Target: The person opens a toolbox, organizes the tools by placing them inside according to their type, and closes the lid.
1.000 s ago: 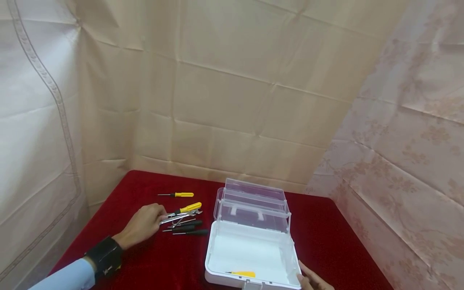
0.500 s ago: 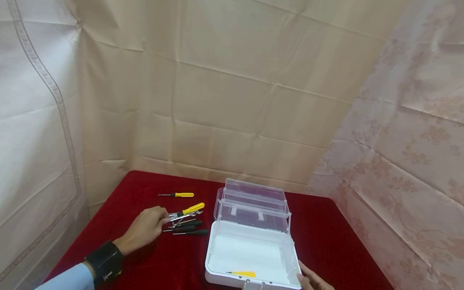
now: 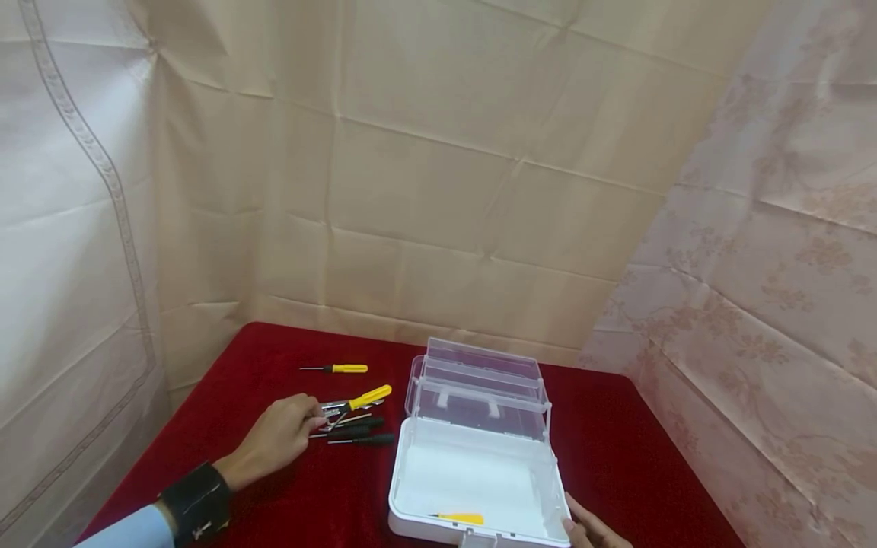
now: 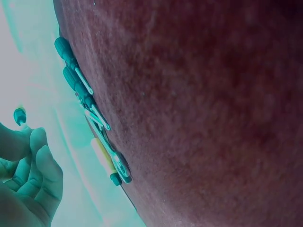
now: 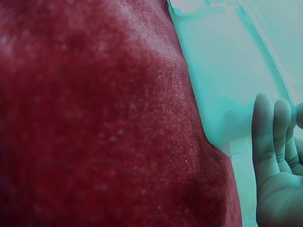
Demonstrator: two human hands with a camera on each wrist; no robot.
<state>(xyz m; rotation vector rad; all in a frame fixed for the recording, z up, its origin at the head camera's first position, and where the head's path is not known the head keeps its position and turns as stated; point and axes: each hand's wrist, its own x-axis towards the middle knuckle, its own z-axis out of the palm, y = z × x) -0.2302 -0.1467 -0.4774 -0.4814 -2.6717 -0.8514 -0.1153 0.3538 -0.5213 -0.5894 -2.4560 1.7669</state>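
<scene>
On a worktop [image 3: 617,434] covered in deep red cloth, a person works with two bare hands, with a white box [image 3: 473,472] standing towards the right. To the left of the box, the left hand [image 3: 277,432] pinches a screwdriver [image 3: 370,397] between thumb and fingers, near the end away from its yellow handle. The left wrist view shows this screwdriver raised clear of the cloth; seen from the head, its handle points towards the box.

Beneath and just beside it lies a loose group: a silver wrench [image 4: 120,165] and several black-handled tools [image 3: 366,439], handles towards the box. A second yellow-handled screwdriver [image 3: 349,368] lies by itself farther back.

At the box's near right corner is the right hand [image 5: 278,177], its fingers straight and touching the outer wall, with the thumb at the rim. The box is open, its clear lid [image 3: 479,392] tipped back behind it. Inside, along the front wall, lies a short tool with a yellow handle [image 3: 462,517].

A black band [image 3: 197,498] circles the left wrist, below a pale blue sleeve [image 3: 133,527]. Beige cloth [image 3: 438,190] hangs behind.
</scene>
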